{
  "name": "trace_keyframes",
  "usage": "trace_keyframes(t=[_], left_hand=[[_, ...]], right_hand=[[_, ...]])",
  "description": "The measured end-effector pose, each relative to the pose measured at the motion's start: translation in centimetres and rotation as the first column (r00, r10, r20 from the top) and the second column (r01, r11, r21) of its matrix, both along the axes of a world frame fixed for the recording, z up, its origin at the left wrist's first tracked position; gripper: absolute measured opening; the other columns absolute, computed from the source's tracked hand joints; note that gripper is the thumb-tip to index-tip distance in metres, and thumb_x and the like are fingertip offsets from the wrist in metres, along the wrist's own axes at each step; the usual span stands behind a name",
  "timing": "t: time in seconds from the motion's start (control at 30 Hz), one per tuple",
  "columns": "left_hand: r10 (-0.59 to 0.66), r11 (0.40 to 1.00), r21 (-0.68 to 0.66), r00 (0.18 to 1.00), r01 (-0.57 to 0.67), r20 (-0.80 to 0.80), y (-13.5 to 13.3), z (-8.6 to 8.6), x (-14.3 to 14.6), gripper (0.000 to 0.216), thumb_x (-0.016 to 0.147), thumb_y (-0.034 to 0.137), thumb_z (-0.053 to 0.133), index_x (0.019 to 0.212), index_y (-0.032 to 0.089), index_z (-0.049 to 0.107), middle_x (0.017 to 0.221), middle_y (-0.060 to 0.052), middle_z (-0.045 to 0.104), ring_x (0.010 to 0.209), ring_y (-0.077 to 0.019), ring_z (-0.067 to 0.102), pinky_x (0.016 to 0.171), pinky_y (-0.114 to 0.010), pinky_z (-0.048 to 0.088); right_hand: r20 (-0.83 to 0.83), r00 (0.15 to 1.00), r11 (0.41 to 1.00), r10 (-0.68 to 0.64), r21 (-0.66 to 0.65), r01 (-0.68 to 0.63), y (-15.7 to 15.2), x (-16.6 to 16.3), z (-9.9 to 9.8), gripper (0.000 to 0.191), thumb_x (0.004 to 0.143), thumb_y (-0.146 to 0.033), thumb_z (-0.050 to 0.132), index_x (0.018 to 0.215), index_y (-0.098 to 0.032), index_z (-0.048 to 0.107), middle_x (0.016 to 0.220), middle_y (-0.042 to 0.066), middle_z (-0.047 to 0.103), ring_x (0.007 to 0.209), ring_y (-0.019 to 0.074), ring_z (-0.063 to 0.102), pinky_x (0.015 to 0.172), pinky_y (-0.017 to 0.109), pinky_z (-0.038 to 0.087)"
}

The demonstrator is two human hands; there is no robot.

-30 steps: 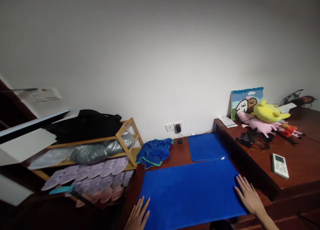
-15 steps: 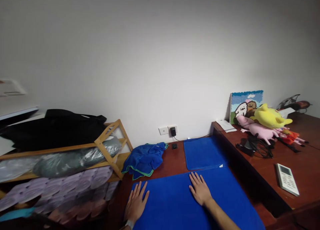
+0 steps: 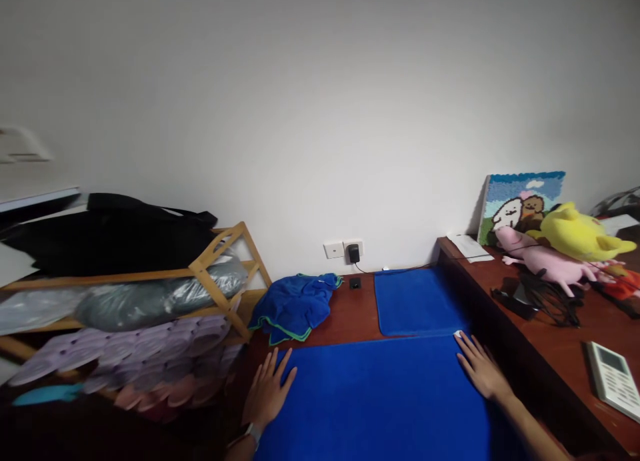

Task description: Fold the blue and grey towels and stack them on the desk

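A large blue mat lies flat on the dark wooden floor in front of me. My left hand rests palm down with fingers spread at the mat's near left edge. My right hand lies flat and open on the mat's far right corner, next to a small white tag. A smaller blue mat lies just beyond, toward the wall.
A crumpled blue towel sits by the wall socket. A wooden rack with slippers, bagged items and a black bag stands at left. A raised wooden platform at right holds plush toys, cables and a white remote.
My right hand has slid from the middle of the large mat out to its far right corner. My left hand stays at the left edge. The view has shifted slightly left.
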State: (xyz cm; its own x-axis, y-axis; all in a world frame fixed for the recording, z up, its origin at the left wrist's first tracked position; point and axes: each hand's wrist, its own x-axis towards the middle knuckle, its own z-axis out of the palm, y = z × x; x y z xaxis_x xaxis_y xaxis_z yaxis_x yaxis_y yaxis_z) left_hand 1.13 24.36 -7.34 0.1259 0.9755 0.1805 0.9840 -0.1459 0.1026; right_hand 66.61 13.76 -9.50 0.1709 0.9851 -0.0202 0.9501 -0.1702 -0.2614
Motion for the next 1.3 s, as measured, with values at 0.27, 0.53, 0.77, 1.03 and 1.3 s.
trace_keyframes(t=[0.27, 0.53, 0.77, 1.03, 1.3], left_hand=[[-0.025, 1.000, -0.011, 1.000, 0.025, 0.019, -0.7, 0.6, -0.5, 0.064, 0.101, 0.065, 0.033, 0.156, 0.034, 0.038, 0.166, -0.007, 0.034, 0.152, -0.0282, 0.032, 0.122, -0.050, 0.029], [-0.057, 0.998, 0.027, 0.996, 0.055, 0.073, -1.3, 0.6, -0.9, 0.061, 0.102, 0.060, 0.035, 0.157, 0.035, 0.037, 0.167, -0.005, 0.030, 0.153, -0.0264, 0.030, 0.124, -0.049, 0.024], [-0.044, 0.999, 0.011, 0.997, 0.043, 0.070, -0.9, 0.5, -0.9, 0.062, 0.101, 0.061, 0.036, 0.157, 0.034, 0.037, 0.169, -0.007, 0.026, 0.154, -0.0276, 0.027, 0.124, -0.049, 0.025], [-0.042, 0.999, 0.028, 0.997, 0.040, 0.058, -0.5, 0.4, -0.8, 0.063, 0.101, 0.062, 0.036, 0.157, 0.033, 0.037, 0.168, -0.007, 0.029, 0.154, -0.0284, 0.028, 0.124, -0.051, 0.024], [-0.029, 1.000, 0.010, 0.999, 0.028, 0.032, -0.5, 1.0, -0.7, 0.062, 0.101, 0.060, 0.037, 0.157, 0.034, 0.037, 0.168, -0.007, 0.029, 0.154, -0.0282, 0.029, 0.123, -0.051, 0.027]], right_hand=[[0.078, 0.997, 1.000, -0.028, -0.010, 0.028, 0.1, 0.6, -1.4, 0.072, 0.095, -0.061, 0.024, 0.159, -0.028, 0.034, 0.168, -0.002, 0.022, 0.156, 0.0287, 0.017, 0.126, 0.053, 0.019], [-0.037, 0.951, 0.939, 0.308, 0.175, -0.297, 2.4, -23.8, 5.7, 0.065, 0.103, -0.055, 0.023, 0.158, -0.022, 0.038, 0.167, 0.002, 0.024, 0.156, 0.0246, 0.017, 0.128, 0.049, 0.015], [-0.147, 0.900, 0.911, 0.410, 0.020, -0.412, 2.5, -31.5, 5.7, 0.069, 0.103, -0.061, 0.018, 0.162, -0.025, 0.021, 0.168, -0.002, 0.018, 0.157, 0.0226, 0.013, 0.129, 0.047, 0.011], [0.064, 0.991, 0.992, -0.118, -0.040, 0.120, 0.2, -7.1, 0.9, 0.074, 0.099, -0.056, 0.018, 0.163, -0.019, 0.022, 0.168, 0.002, 0.023, 0.157, 0.0246, 0.013, 0.128, 0.049, 0.014], [0.000, 0.984, 0.983, -0.178, -0.037, 0.178, 0.2, -0.2, -1.1, 0.078, 0.097, -0.060, 0.012, 0.164, -0.020, 0.018, 0.170, 0.001, 0.016, 0.157, 0.0241, 0.010, 0.129, 0.049, 0.010]])
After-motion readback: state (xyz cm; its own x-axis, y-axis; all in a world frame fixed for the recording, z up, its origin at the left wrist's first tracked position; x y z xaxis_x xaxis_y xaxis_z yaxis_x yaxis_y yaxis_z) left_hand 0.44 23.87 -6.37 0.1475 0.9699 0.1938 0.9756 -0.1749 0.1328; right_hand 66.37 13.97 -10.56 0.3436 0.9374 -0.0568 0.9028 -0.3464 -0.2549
